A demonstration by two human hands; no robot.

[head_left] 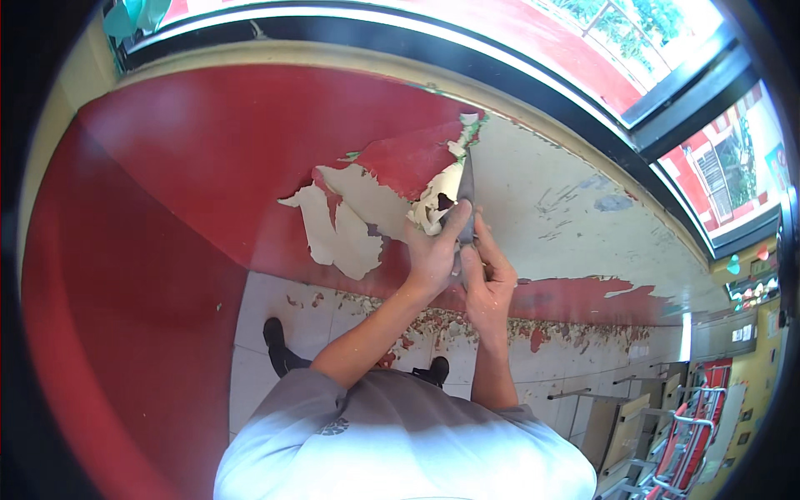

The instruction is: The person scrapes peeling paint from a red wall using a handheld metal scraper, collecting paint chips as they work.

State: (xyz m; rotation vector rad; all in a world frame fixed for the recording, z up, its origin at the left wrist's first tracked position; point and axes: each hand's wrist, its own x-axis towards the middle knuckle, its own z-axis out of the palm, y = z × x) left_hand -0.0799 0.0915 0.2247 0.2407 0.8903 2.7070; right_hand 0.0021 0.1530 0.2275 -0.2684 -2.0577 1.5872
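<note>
A red painted wall (250,142) is before me, its paint partly peeled. My right hand (490,292) is closed round the handle end of a knife (467,179) with a dark grey, pointed blade, which points up the wall. My left hand (432,257) grips the same knife lower on the blade, its thumb pressed against it. Along the blade's left side a cream curl of peeled paint (447,185) stands off the wall. Left of my hands, a larger torn paint flap (346,229) hangs with its pale back showing. The handle is mostly hidden by my fingers.
To the right lies a bare, pale scraped area (567,200) with dark scratches. A dark-framed window (500,62) runs above the wall. Paint flakes (575,333) litter the tiled floor (283,308) along its foot. Stacked chairs (687,425) stand at the lower right.
</note>
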